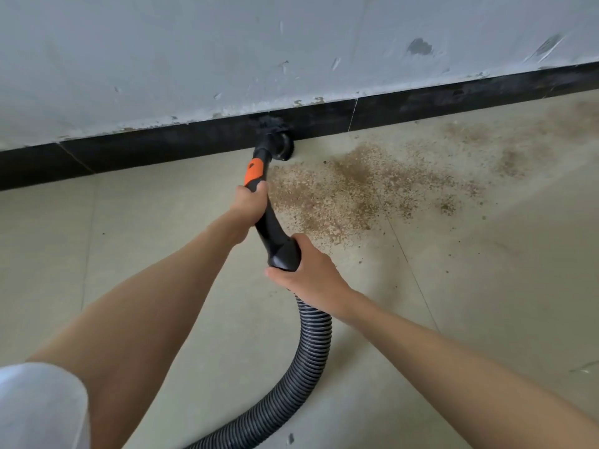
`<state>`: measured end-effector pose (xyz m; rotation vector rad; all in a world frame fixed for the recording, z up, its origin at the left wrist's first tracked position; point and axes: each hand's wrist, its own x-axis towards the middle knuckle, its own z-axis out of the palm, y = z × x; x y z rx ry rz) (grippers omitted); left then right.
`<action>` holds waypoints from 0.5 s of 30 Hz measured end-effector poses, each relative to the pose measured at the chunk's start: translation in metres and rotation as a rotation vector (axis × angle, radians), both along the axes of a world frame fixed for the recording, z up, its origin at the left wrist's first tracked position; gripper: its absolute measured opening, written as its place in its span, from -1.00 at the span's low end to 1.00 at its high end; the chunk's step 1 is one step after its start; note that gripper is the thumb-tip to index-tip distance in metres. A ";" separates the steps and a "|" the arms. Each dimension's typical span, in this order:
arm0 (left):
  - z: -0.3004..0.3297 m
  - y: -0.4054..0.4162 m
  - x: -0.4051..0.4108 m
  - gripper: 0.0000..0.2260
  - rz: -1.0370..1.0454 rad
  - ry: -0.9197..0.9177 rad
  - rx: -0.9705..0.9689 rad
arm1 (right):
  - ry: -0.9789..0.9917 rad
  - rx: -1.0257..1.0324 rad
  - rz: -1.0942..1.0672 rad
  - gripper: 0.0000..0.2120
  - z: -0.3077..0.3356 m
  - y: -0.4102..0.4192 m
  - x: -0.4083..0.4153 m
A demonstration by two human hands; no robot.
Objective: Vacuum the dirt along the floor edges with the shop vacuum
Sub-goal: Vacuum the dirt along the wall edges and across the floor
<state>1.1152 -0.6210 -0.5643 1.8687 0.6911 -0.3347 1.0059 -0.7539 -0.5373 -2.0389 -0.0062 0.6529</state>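
Here I have both hands on the black plastic vacuum wand with an orange patch (263, 202), which slants from the lower middle of my view up toward the wall. My left hand (248, 205) grips the wand high up, just below the orange patch, fingers wrapped tight round the shaft. My right hand (311, 270) holds the wider lower end of the wand where it meets the ribbed dark grey flexible hose (311, 351); its fingers are curled round that end with the thumb lying along the near side.

The round black brush nozzle (275, 137) at the wand's tip sits at the floor edge, pressed against the black baseboard strip (162, 147) that runs along the foot of the scuffed pale grey wall (227, 53). Just to the right of the nozzle and my left hand, a spread of brown, sawdust-like dirt (350, 189) lies on the beige tiled floor (486, 286), thinning out further right along the baseboard.

The hose loops down from my right hand and curves away to the bottom edge of my view. A white sleeve (39, 406) shows at the lower left corner.
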 end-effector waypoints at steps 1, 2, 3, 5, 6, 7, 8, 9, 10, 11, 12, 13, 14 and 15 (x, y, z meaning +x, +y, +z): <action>0.003 0.008 -0.005 -0.59 0.044 0.009 -0.021 | -0.002 -0.012 0.042 -0.63 0.003 0.004 0.001; 0.005 0.016 -0.009 -0.59 0.088 0.021 -0.040 | -0.007 -0.024 0.085 -0.63 0.007 0.008 0.002; 0.008 0.024 -0.014 -0.59 0.137 0.025 -0.051 | -0.015 -0.035 0.129 -0.63 0.011 0.013 0.004; 0.011 0.040 -0.026 -0.58 0.257 0.025 -0.081 | -0.045 -0.073 0.226 -0.62 0.017 0.023 0.008; 0.010 0.047 -0.033 -0.58 0.317 0.025 -0.109 | -0.064 -0.108 0.277 -0.63 0.019 0.027 0.007; 0.009 0.053 -0.040 -0.58 0.357 0.023 -0.139 | -0.083 -0.145 0.321 -0.63 0.020 0.030 0.005; 0.007 0.056 -0.048 -0.57 0.379 0.034 -0.163 | -0.095 -0.177 0.355 -0.64 0.020 0.032 0.002; 0.005 0.056 -0.055 -0.58 0.386 0.045 -0.179 | -0.099 -0.196 0.376 -0.64 0.019 0.031 -0.003; 0.004 0.053 -0.060 -0.58 0.383 0.053 -0.191 | -0.097 -0.204 0.384 -0.64 0.019 0.028 -0.007; 0.004 0.048 -0.064 -0.58 0.373 0.049 -0.196 | -0.090 -0.206 0.381 -0.63 0.018 0.023 -0.010; 0.004 0.041 -0.065 -0.58 0.358 0.042 -0.199 | -0.084 -0.205 0.370 -0.62 0.019 0.016 -0.012; 0.005 0.033 -0.065 -0.59 0.335 0.036 -0.195 | -0.077 -0.202 0.351 -0.61 0.019 0.008 -0.014; 0.006 0.025 -0.064 -0.59 0.309 0.036 -0.189 | -0.070 -0.195 0.324 -0.60 0.020 0.001 -0.015; 0.006 0.016 -0.062 -0.59 0.281 0.040 -0.176 | -0.065 -0.184 0.293 -0.60 0.020 -0.007 -0.016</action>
